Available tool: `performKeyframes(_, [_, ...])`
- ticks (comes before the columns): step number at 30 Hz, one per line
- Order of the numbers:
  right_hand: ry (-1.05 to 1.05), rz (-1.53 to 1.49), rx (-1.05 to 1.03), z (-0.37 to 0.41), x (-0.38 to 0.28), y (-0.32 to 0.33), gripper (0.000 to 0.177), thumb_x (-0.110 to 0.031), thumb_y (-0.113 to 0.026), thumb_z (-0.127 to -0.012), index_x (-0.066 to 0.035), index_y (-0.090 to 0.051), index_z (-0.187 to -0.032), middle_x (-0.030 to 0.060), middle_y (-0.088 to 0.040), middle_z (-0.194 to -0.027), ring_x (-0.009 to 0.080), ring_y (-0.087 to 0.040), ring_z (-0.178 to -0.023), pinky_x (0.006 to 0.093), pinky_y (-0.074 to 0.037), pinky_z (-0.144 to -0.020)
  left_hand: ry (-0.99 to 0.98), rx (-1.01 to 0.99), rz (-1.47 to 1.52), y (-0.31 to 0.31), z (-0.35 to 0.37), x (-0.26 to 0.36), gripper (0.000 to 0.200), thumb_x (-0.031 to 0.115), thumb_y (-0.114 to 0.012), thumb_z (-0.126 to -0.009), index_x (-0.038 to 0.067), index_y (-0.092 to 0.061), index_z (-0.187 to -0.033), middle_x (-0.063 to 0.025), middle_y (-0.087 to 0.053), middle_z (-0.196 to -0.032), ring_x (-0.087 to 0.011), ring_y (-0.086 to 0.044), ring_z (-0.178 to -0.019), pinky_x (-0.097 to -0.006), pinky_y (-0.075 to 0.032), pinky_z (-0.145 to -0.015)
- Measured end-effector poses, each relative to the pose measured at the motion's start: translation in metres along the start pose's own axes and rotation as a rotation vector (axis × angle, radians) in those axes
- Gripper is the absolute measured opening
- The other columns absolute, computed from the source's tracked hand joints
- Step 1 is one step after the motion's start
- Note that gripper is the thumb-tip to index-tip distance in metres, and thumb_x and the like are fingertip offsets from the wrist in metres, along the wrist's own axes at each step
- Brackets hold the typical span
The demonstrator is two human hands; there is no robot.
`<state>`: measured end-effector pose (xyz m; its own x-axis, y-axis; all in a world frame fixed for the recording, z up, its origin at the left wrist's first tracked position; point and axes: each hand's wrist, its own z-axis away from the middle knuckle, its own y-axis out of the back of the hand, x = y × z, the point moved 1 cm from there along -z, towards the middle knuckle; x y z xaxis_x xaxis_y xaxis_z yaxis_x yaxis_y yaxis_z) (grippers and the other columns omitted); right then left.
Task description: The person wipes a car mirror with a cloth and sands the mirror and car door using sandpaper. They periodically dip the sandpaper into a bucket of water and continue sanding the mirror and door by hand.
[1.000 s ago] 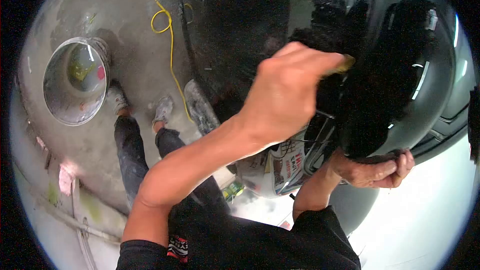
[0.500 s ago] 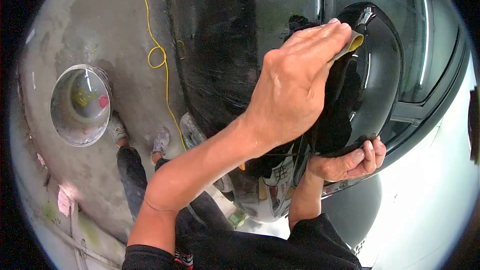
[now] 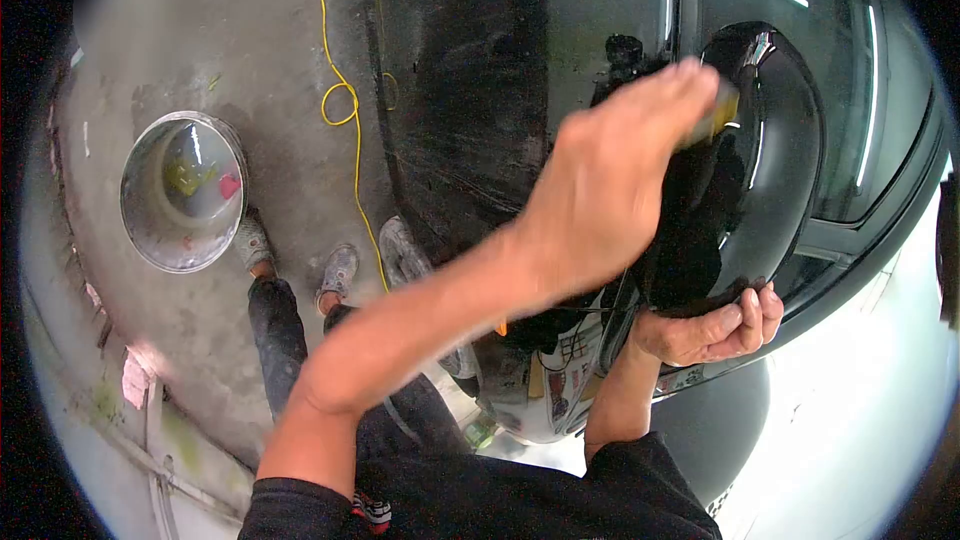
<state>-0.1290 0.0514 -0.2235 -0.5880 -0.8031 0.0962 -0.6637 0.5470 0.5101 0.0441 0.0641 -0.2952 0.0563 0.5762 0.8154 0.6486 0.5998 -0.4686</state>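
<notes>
My left hand (image 3: 610, 175) reaches across from the lower left, blurred by motion. Its fingers press a folded piece of sandpaper (image 3: 724, 118), yellowish on the inside, against the near edge of a glossy black car side mirror (image 3: 780, 160). The mirror's housing looks wet, with bright light streaks on it. My right hand (image 3: 708, 332) is curled around the bottom end of the mirror, fingertips on its outer edge. Part of the housing and most of the sandpaper are hidden behind my left hand.
A bucket of cloudy water (image 3: 183, 195) with yellow and pink pieces in it stands on the concrete floor. A looped yellow cord (image 3: 340, 105) runs along the floor beside the dark car door (image 3: 460, 70). My shoes (image 3: 340, 270) are between bucket and car.
My left hand and the sandpaper have shifted slightly down along the mirror's edge and are blurred now. The whole view has moved a little. My right hand keeps its hold.
</notes>
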Motion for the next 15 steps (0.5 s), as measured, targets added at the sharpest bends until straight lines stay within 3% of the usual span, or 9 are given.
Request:
performKeyframes(3, [-0.02,-0.014,-0.027,0.001,0.003,0.004,0.021,-0.011,-0.042,-0.101,0.002,-0.057,-0.11,0.0189,-0.051,-0.126,0.0319,-0.045,-0.128,0.0469,-0.033,-0.114,-0.015,0.0,-0.118,-0.004,0.045,0.035,0.05,-0.009,-0.051,-0.088,-0.005,-0.06,-0.137,-0.0245,-0.059,-0.141,-0.0378,-0.055,-0.135,-0.0444,-0.043,-0.115])
performKeyframes(5, [-0.008,-0.003,-0.05,0.001,0.003,0.007,0.02,-0.011,-0.042,-0.101,0.001,-0.056,-0.111,0.0183,-0.049,-0.128,0.0317,-0.045,-0.129,0.0469,-0.033,-0.114,-0.123,0.021,-0.228,-0.011,0.044,0.023,0.049,-0.009,-0.05,-0.088,-0.005,-0.06,-0.136,-0.0244,-0.059,-0.14,-0.038,-0.056,-0.133,-0.0444,-0.044,-0.114])
performKeyframes(7, [-0.01,0.003,-0.039,0.002,0.003,0.004,0.021,-0.011,-0.042,-0.101,0.001,-0.055,-0.111,0.0177,-0.048,-0.128,0.0315,-0.044,-0.129,0.0471,-0.033,-0.114,-0.277,-0.088,-0.326,0.001,-0.002,0.018,0.047,0.0,-0.057,-0.087,-0.012,-0.054,-0.133,-0.0334,-0.059,-0.131,-0.0466,-0.058,-0.125,-0.0467,-0.048,-0.11])
performKeyframes(8, [-0.023,0.002,-0.038,0.003,0.002,0.003,0.021,-0.012,-0.042,-0.101,0.0,-0.056,-0.111,0.0173,-0.049,-0.128,0.0316,-0.045,-0.129,0.0473,-0.033,-0.114,-0.291,-0.106,-0.291,0.001,-0.024,0.015,0.046,0.0,-0.058,-0.083,-0.013,-0.054,-0.127,-0.0337,-0.06,-0.126,-0.0469,-0.059,-0.119,-0.0448,-0.05,-0.106])
performKeyframes(11, [-0.033,0.005,-0.049,0.001,0.001,0.006,0.022,-0.014,-0.043,-0.101,0.0,-0.056,-0.111,0.0163,-0.049,-0.128,0.0316,-0.045,-0.129,0.0476,-0.033,-0.114,-0.297,-0.132,-0.311,0.0,-0.034,0.015,0.042,0.001,-0.059,-0.083,-0.01,-0.058,-0.124,-0.0294,-0.062,-0.127,-0.0451,-0.06,-0.121,-0.0455,-0.05,-0.106])
performKeyframes(14, [-0.058,-0.042,-0.068,0.002,0.003,0.007,0.021,-0.015,-0.043,-0.101,-0.002,-0.055,-0.111,0.0153,-0.049,-0.127,0.0309,-0.045,-0.129,0.0484,-0.033,-0.115,-0.245,-0.167,-0.435,0.0,0.039,0.052,0.038,0.005,-0.065,-0.084,-0.004,-0.069,-0.12,-0.0219,-0.064,-0.135,-0.0385,-0.057,-0.132,-0.0445,-0.054,-0.102])
performKeyframes(15, [-0.017,-0.025,-0.092,-0.001,0.004,0.008,0.02,-0.016,-0.044,-0.101,-0.003,-0.055,-0.111,0.0151,-0.049,-0.126,0.0304,-0.044,-0.129,0.0491,-0.032,-0.116,-0.344,-0.182,-0.455,0.0,0.044,0.054,0.041,0.005,-0.06,-0.087,-0.006,-0.066,-0.126,-0.0258,-0.06,-0.138,-0.0435,-0.055,-0.132,-0.0482,-0.048,-0.11])
